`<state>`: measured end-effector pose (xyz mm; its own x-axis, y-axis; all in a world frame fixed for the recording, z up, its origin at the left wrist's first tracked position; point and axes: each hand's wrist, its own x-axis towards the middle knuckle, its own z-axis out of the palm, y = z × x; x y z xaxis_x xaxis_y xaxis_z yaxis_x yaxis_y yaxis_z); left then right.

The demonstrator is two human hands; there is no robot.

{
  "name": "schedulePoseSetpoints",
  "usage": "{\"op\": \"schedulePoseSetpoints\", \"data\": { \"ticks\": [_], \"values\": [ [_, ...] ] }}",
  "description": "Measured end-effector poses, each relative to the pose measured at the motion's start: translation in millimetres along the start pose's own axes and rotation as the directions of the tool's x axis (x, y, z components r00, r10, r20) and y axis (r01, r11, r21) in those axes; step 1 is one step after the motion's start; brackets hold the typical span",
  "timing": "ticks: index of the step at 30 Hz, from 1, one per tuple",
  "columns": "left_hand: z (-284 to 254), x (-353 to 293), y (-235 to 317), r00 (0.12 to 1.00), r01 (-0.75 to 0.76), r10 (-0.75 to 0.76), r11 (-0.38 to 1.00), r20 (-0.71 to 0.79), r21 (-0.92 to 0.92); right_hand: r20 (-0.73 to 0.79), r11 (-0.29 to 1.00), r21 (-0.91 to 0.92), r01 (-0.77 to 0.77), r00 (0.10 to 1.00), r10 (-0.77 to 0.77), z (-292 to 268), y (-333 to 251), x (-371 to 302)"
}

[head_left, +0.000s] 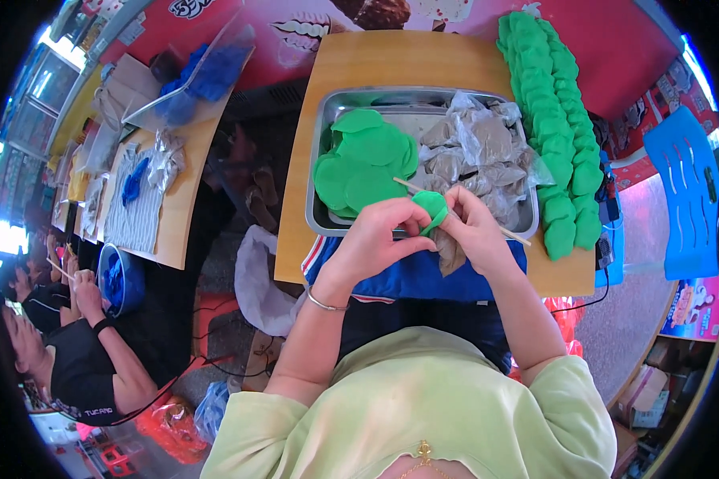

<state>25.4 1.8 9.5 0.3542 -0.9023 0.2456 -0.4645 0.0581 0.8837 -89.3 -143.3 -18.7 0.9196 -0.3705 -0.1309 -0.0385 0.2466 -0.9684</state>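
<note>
Over the near edge of the metal tray (pixel 315 152), my left hand (pixel 382 237) pinches a small round green piece of thin material (pixel 431 205), gathered and folded. My right hand (pixel 481 231) closes on its other side, with a thin wooden stick (pixel 516 236) running slantwise through its grip. Under the fingers hangs a small clear bag of brown stuff (pixel 450 254); which hand bears it cannot be made out. Flat green discs (pixel 367 164) lie piled in the tray's left half. Several clear bags with brown filling (pixel 487 140) heap up on the right.
Stacked green pieces (pixel 553 128) line the wooden table's (pixel 407 60) right side. A blue chair (pixel 683 191) stands farther right. To the left, a co-worker (pixel 84 351) in black sits by another table (pixel 180 191) with blue pieces and a blue bucket (pixel 121 279).
</note>
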Motion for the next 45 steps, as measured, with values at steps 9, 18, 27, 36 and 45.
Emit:
{"op": "schedulePoseSetpoints", "data": {
  "ticks": [9, 18, 27, 36, 45],
  "values": [
    [12.5, 5.2, -5.9, 0.961, -0.178, 0.203, 0.974, -0.186, 0.143, 0.014, 0.999, 0.046, -0.021, 1.0, 0.02, -3.0, -11.4, 0.2],
    [17.2, 1.6, -16.3, 0.923, 0.053, -0.167, 0.947, -0.348, -0.315, 0.08, 0.973, -0.164, 0.161, 0.985, -0.15, 13.7, -13.3, -7.2],
    [21.2, 0.4, -13.1, 0.955, 0.13, -0.238, 0.872, -0.176, -0.472, -0.082, 0.896, -0.375, 0.238, 0.954, -0.288, 9.8, -15.6, -4.7],
    [32.3, 3.7, -11.8, 0.946, -0.061, -0.022, 0.968, -0.322, -0.243, -0.111, 0.89, -0.391, 0.235, 0.948, -0.299, 6.3, -15.6, -6.5],
    [35.9, 2.5, 2.2, 0.936, -0.108, 0.126, 0.992, -0.328, 0.072, -0.111, 0.963, -0.165, 0.212, 0.966, -0.232, -1.6, -9.0, -11.8]
  ]
}}
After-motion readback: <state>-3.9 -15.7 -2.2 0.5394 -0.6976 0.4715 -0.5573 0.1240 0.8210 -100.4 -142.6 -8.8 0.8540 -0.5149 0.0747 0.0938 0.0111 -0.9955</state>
